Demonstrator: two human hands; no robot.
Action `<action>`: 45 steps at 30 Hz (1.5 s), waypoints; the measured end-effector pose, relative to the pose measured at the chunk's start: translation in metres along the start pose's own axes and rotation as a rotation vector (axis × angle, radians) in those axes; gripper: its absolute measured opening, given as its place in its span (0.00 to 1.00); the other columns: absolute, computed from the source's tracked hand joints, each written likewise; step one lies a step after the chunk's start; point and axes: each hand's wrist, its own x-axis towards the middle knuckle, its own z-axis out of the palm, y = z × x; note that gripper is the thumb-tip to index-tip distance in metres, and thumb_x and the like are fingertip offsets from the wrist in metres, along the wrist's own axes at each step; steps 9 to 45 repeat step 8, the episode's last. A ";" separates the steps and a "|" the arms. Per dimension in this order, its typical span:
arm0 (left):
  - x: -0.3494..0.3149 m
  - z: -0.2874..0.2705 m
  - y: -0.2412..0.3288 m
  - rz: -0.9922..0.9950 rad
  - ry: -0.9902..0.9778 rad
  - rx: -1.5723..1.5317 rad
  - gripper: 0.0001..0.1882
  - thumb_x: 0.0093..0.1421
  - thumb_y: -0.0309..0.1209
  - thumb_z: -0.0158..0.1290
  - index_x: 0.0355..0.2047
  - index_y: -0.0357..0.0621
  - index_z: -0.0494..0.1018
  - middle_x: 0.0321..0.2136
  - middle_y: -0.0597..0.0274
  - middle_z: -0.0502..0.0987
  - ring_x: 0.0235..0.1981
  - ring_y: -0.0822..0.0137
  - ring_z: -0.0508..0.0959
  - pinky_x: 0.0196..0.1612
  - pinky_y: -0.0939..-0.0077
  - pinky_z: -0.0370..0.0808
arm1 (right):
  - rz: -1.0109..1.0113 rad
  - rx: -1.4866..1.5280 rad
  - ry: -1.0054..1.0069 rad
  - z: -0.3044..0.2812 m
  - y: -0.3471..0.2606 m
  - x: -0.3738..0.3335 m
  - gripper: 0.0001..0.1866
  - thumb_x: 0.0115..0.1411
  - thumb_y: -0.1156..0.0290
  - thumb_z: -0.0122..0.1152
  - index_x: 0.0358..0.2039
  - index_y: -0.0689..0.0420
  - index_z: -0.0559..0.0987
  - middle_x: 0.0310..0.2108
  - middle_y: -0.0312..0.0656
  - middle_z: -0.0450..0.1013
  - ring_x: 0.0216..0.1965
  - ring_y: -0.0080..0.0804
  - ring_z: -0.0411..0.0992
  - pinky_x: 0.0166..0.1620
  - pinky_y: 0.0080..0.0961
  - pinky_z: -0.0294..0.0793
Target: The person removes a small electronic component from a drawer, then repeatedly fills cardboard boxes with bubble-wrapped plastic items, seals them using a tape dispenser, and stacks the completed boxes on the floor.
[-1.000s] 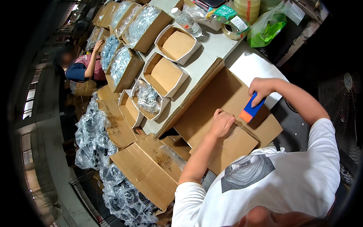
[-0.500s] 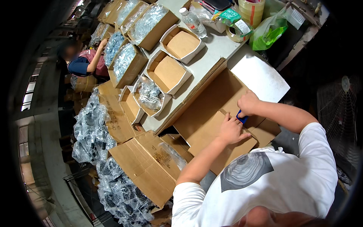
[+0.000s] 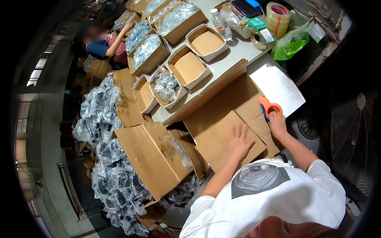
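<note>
A cardboard box lies in front of me with flaps folded across its near side. My left hand is spread flat on the large flap, its fingers slightly blurred. At the right side of the box, my right hand is closed around an orange and blue tape dispenser with a roll of tape in it. The dispenser is just over the smaller flaps on that side; whether it touches them I cannot tell.
A grey table carries small open trays, boxes of plastic-wrapped parts, a water bottle and tape rolls. Wrapped parts pile up at left beside an open carton. A fan stands at right; a co-worker is far left.
My right hand has moved right with the dispenser, now turned so its orange side shows. My left hand has flattened with fingers spread on the large flap. The view has shifted slightly.
</note>
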 end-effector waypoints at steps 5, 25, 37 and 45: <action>-0.106 0.066 -0.128 -0.434 0.643 -0.230 0.38 0.59 0.50 0.47 0.65 0.50 0.46 0.65 0.50 0.47 0.65 0.48 0.47 0.63 0.45 0.44 | 0.148 0.396 -0.012 -0.015 -0.054 -0.005 0.24 0.49 0.68 0.64 0.47 0.59 0.70 0.45 0.48 0.64 0.49 0.41 0.63 0.52 0.43 0.61; -0.125 0.099 -0.185 -0.747 0.651 -0.559 0.38 0.61 0.48 0.47 0.65 0.50 0.44 0.63 0.48 0.50 0.62 0.49 0.51 0.63 0.58 0.49 | 0.301 1.048 -0.404 0.018 -0.060 0.008 0.29 0.54 0.59 0.63 0.53 0.56 0.66 0.51 0.45 0.62 0.55 0.43 0.60 0.59 0.42 0.56; -0.125 0.099 -0.185 -0.747 0.651 -0.559 0.38 0.61 0.48 0.47 0.65 0.50 0.44 0.63 0.48 0.50 0.62 0.49 0.51 0.63 0.58 0.49 | 0.301 1.048 -0.404 0.018 -0.060 0.008 0.29 0.54 0.59 0.63 0.53 0.56 0.66 0.51 0.45 0.62 0.55 0.43 0.60 0.59 0.42 0.56; -0.125 0.099 -0.185 -0.747 0.651 -0.559 0.38 0.61 0.48 0.47 0.65 0.50 0.44 0.63 0.48 0.50 0.62 0.49 0.51 0.63 0.58 0.49 | 0.301 1.048 -0.404 0.018 -0.060 0.008 0.29 0.54 0.59 0.63 0.53 0.56 0.66 0.51 0.45 0.62 0.55 0.43 0.60 0.59 0.42 0.56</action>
